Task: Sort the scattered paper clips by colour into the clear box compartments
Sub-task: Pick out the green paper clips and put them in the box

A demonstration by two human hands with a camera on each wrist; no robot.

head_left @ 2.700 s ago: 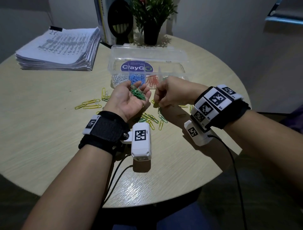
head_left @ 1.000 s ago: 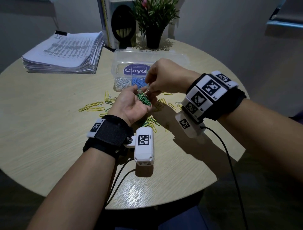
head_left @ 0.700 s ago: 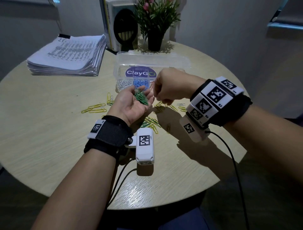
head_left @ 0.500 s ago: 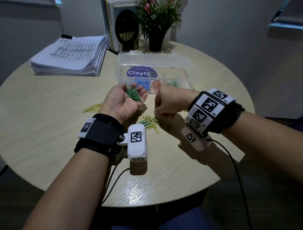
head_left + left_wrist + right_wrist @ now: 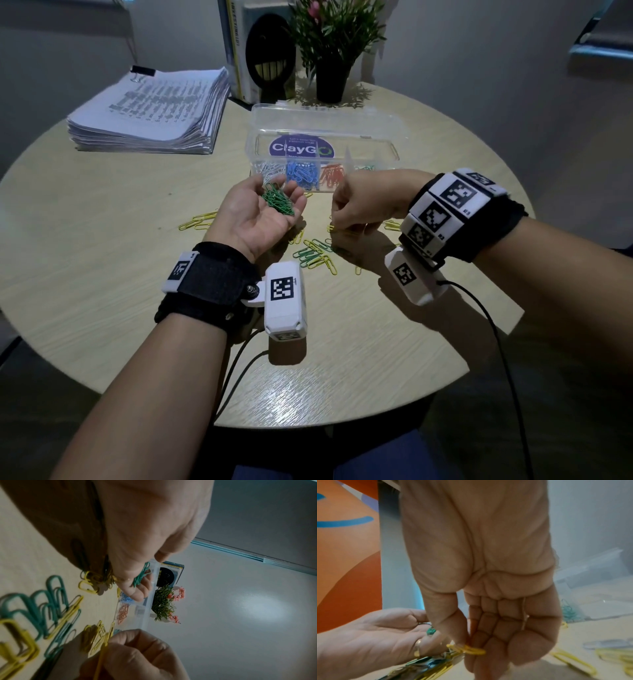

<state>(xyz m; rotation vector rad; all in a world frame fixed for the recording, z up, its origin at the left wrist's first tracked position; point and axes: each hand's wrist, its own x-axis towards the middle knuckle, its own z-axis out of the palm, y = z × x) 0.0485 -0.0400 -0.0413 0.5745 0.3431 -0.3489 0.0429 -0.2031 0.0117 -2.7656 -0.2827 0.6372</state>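
My left hand [image 5: 260, 216] lies palm up above the table, fingers relaxed, with a small heap of green paper clips [image 5: 277, 202] in the palm. To its right, my right hand [image 5: 337, 228] hangs low over the scattered clips. Its thumb and forefinger pinch a yellow paper clip [image 5: 467, 650]. Loose yellow and green clips [image 5: 315, 255] lie under and between both hands. Just behind them stands the clear box [image 5: 322, 133], holding white clips [image 5: 270, 169], blue clips [image 5: 301, 173], red clips [image 5: 330, 173] and a few green clips [image 5: 364, 168] in separate compartments.
More yellow clips [image 5: 198, 221] lie left of my left hand. At the back left sits a thick stack of printed paper [image 5: 154, 109]. A potted plant [image 5: 332, 44] and upright books [image 5: 263, 51] stand behind the box. The round table's front edge [image 5: 308, 421] is near me.
My right hand left the spot above my left palm and dropped to the table clips, where it now pinches a yellow one. The left hand stays palm up with the green clips.
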